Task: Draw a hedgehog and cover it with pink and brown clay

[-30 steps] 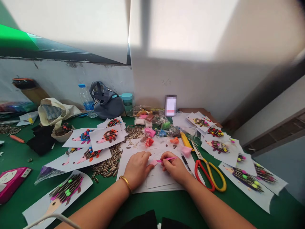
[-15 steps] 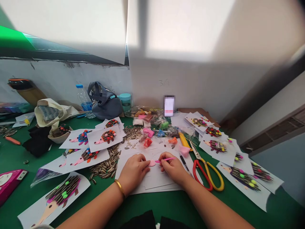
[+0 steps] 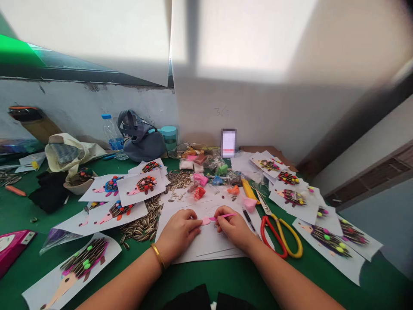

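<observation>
A flat piece of pink clay (image 3: pixel 205 221) lies on the white paper (image 3: pixel 213 246) in front of me. My left hand (image 3: pixel 180 229) is closed at its left side, fingers curled, fingertips pressing the edge of the clay. In my right hand (image 3: pixel 232 226), a slim pink modelling tool (image 3: pixel 227 215) is pinched between thumb and fingers. Its tip points left and is at the right end of the clay; whether it touches is hard to see. Faint drawn marks show on the paper behind the clay.
Red-and-yellow scissors (image 3: pixel 281 236) and a black pen (image 3: pixel 249 218) lie right of the paper. Sunflower seeds (image 3: pixel 142 226) are heaped at left. Bagged clay (image 3: pixel 199 193) sits behind. Cards with seed hedgehogs (image 3: pixel 142 185) flank both sides. A phone (image 3: pixel 229 143) leans on the wall.
Both hands stay almost in place. My left hand and the tool have shifted only slightly, and the view has moved a little.
</observation>
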`<state>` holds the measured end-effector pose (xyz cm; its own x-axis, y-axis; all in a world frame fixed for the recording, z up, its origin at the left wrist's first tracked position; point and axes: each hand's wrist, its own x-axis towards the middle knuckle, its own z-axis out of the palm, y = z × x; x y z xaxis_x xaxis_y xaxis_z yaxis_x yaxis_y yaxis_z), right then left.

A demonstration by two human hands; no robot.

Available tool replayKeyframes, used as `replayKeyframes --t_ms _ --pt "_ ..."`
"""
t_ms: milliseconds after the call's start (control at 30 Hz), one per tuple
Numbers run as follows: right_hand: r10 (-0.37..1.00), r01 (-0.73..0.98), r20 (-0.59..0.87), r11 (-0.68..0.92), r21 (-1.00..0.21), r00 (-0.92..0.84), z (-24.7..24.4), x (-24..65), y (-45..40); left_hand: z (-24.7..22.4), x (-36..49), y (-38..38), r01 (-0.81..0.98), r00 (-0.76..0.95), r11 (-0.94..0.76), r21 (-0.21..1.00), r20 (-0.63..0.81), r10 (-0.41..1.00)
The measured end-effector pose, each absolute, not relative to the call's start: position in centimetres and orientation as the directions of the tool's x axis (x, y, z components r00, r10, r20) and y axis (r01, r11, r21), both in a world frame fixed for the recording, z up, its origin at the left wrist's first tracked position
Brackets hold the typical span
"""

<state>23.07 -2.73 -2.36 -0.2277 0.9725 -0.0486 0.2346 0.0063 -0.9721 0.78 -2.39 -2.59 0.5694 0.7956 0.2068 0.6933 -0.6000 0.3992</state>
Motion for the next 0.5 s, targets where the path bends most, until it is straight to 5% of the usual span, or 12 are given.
replayKeyframes --t_ms 500 --pt "0.971 0.236 -0.041 0.016 -0.972 -0.234 -2.45 23.02 -2.71 -2.92 0.76 -2.19 0.687 0.551 -0.585 0.431 0.215 0.806"
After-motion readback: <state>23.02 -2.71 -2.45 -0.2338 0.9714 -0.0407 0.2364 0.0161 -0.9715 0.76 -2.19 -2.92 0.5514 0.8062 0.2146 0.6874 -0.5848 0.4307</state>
